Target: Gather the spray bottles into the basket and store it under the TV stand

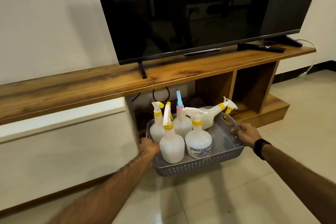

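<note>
Left hand (pixel 148 146) clenched on grey basket (pixel 198 166) left end, right hand (pixel 244 133) gripped its right handle. Basket held off the floor in front of the TV stand (pixel 109 82) opening, five spray bottles (pixel 171 148) inside, one lying tilted.

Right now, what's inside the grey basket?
The grey basket holds five spray bottles: four upright, including the labelled bottle, and one tipped bottle leaning on the far rim. The basket floor beneath them is hidden.
</note>
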